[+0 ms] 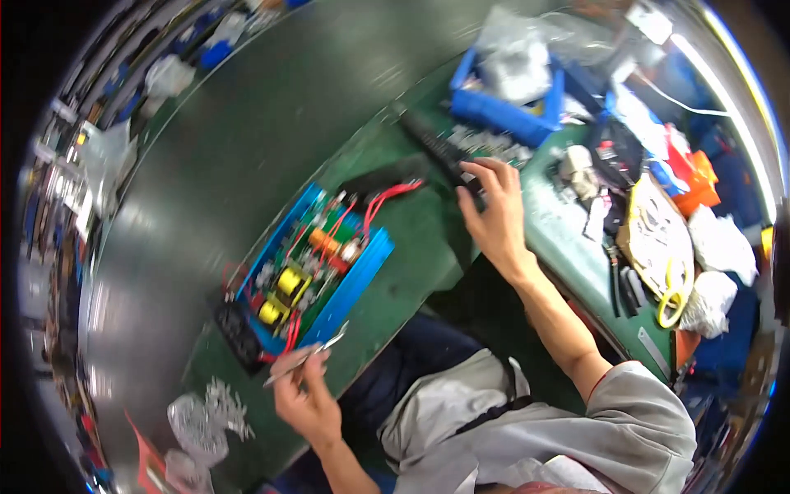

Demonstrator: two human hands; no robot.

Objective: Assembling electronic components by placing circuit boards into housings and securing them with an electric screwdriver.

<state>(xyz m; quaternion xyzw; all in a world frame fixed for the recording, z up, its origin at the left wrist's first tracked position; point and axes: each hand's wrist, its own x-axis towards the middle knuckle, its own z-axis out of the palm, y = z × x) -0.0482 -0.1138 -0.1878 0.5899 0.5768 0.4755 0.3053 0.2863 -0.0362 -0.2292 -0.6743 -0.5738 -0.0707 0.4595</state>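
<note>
My left hand (306,402) is closed round a thin silver metal tool (331,339) whose far end looks forked; blur hides its exact kind. Just beyond it stands a blue open housing (350,284) with a circuit board (317,255) inside, bearing yellow-wrapped coils (290,284) and red wires. My right hand (496,216) reaches over the table's right part, thumb and fingers apart, at the near end of a long black handheld tool (434,150). Whether the fingertips touch it I cannot tell.
Black end pieces with red wires (383,179) adjoin the housing. A blue bin (502,111) holds plastic bags; small metal parts (485,144) lie before it. Bags of small clear pieces (197,428) lie at lower left. Yellow-handled scissors (675,300) and pouches crowd the right side table.
</note>
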